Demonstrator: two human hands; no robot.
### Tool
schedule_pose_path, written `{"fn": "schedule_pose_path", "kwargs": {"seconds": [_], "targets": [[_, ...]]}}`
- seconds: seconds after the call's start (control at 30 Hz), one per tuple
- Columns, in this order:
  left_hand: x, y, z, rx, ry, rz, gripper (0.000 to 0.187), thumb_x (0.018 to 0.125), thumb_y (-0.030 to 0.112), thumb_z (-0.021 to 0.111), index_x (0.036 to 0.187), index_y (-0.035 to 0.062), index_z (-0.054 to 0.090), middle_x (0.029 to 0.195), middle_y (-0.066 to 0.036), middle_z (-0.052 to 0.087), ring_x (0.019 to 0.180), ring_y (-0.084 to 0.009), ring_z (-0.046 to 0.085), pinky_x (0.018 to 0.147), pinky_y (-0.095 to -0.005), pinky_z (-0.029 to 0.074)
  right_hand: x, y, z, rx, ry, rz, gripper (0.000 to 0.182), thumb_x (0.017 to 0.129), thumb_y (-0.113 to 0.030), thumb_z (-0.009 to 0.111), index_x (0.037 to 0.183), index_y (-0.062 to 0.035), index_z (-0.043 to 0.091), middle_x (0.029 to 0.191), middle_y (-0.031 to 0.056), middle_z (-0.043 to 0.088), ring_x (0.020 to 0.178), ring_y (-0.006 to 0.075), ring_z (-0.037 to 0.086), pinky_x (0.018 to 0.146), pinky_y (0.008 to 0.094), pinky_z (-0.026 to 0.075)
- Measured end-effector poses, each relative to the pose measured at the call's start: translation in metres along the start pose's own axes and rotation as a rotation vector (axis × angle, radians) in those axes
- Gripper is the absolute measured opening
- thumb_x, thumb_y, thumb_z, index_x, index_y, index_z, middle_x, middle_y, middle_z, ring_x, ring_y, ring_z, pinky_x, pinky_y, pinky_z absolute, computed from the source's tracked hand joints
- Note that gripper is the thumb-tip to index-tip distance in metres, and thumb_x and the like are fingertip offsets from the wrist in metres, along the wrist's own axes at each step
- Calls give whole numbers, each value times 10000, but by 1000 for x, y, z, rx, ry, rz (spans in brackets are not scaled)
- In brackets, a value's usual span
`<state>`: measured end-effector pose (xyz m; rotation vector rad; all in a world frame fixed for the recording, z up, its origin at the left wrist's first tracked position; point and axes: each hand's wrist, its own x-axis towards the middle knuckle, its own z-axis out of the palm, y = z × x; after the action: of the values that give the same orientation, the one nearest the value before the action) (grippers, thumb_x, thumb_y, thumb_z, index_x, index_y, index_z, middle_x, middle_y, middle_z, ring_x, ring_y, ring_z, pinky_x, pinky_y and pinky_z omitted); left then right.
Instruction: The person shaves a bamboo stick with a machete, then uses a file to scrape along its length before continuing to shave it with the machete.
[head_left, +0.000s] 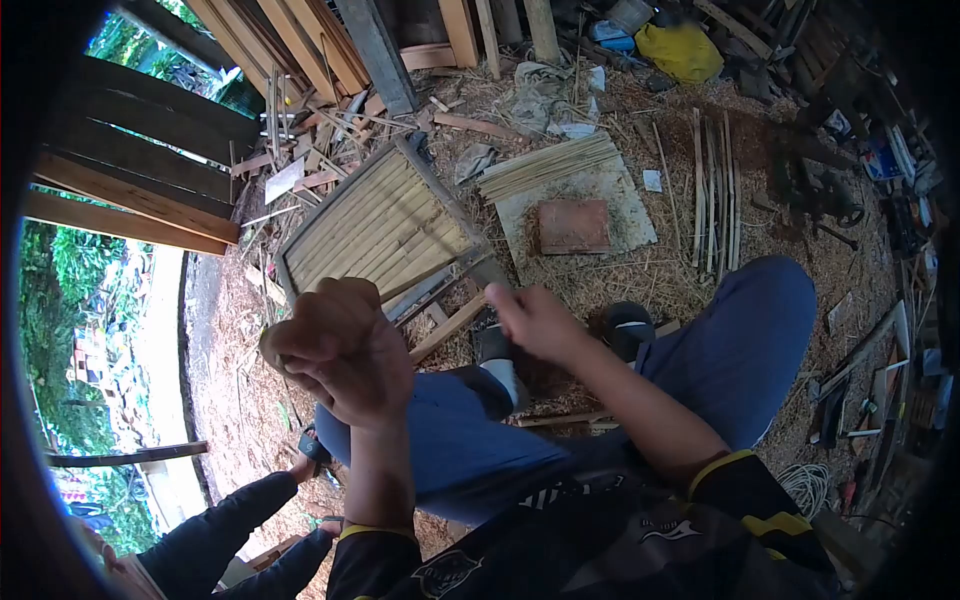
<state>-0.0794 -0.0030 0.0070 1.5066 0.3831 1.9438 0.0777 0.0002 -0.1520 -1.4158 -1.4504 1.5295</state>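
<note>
My left hand [345, 350] is raised close to the camera, fingers curled into a fist. A thin bamboo strip [432, 278] runs from beside that fist toward the right. My right hand [538, 322] is closed in front of my knees, thumb on top. At its thumb tip shows a flat grey blade-like piece [488, 273], close to the strip's far end; I cannot tell its exact kind. Beyond both hands, a wooden frame [335, 212] filled with split-bamboo slats [385, 215] lies tilted on the ground.
Ahead, a bundle of thin bamboo strips [550, 165] and a reddish block [573, 226] lie on a pale sheet [632, 215]. Longer strips [712, 195] lie to the right. Shavings and scraps cover the ground. Another person's dark sleeve [225, 525] shows at lower left.
</note>
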Motion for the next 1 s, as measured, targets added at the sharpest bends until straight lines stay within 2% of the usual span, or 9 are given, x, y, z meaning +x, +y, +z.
{"fn": "schedule_pose_path", "kwargs": {"seconds": [0.1, 0.13, 0.23, 0.33, 0.47, 0.67, 0.8, 0.9, 1.0], "targets": [[4, 1, -6, -23, -56, -18, 269, 1069, 290, 541, 870, 124, 467, 692, 28, 273, 646, -128, 297, 609, -304, 273, -2, -6, -15, -38, -15, 110, 708, 1057, -570, 439, 634, -21, 585, 530, 32, 513, 535, 128, 535, 572, 331, 443], [4, 4, -7, -45, -76, -50, 257, 1071, 287, 538, 885, 127, 460, 702, 28, 266, 650, -131, 289, 614, -304, 269, -4, -8, -13, -10, -86, 81, 715, 1030, -606, 450, 791, 24, 690, 632, 152, 616, 619, 282, 622, 651, 435, 490], [5, 0, -3, -45, 8, -5, 260, 1073, 278, 533, 875, 127, 457, 699, 28, 256, 651, -131, 285, 618, -304, 268, -10, -10, 0, 76, -11, -283, 713, 1053, -584, 438, 632, -26, 581, 501, 34, 497, 440, 159, 531, 498, 349, 441], [6, -1, -11, -38, -27, 3, 250, 1080, 280, 524, 891, 132, 454, 713, 30, 265, 654, -129, 278, 616, -305, 264, 12, 17, -15, 1, -42, 182, 714, 1055, -582, 435, 627, -28, 574, 508, 31, 492, 437, 150, 522, 471, 339, 424], [8, -1, -11, -25, -80, -12, 231, 1081, 271, 528, 911, 133, 455, 727, 30, 270, 660, -128, 270, 617, -304, 262, 3, 7, -1, 74, -2, -186, 737, 1037, -642, 423, 649, -34, 574, 504, 36, 489, 392, 148, 497, 398, 323, 394], [9, -4, -8, -78, -61, 8, 238, 1088, 278, 511, 912, 128, 455, 731, 32, 283, 656, -124, 272, 614, -300, 264, 14, 16, -25, -124, -39, 341, 749, 1018, -632, 465, 751, 38, 665, 612, 139, 614, 594, 245, 613, 626, 393, 485], [8, -4, -11, -63, -62, 9, 258, 1097, 288, 487, 901, 125, 447, 718, 26, 273, 646, -127, 273, 605, -307, 265, 3, 0, -14, 16, -42, -121, 761, 1018, -666, 439, 622, -30, 568, 494, 40, 508, 440, 161, 546, 475, 319, 441], [7, -2, -14, -67, 7, 5, 279, 1096, 276, 488, 869, 123, 432, 691, 24, 258, 630, -131, 267, 593, -311, 260, 16, 17, -26, -41, -74, 293, 752, 1021, -651, 454, 610, -32, 570, 500, 44, 519, 460, 162, 550, 515, 324, 450], [7, -1, -13, -69, -42, 9, 293, 1099, 261, 480, 848, 124, 419, 680, 24, 254, 624, -132, 261, 590, -312, 255, 17, 25, -21, -222, 35, 141, 813, 1008, -657, 452, 667, 60, 628, 542, 156, 585, 549, 327, 639, 580, 458, 497]]}}
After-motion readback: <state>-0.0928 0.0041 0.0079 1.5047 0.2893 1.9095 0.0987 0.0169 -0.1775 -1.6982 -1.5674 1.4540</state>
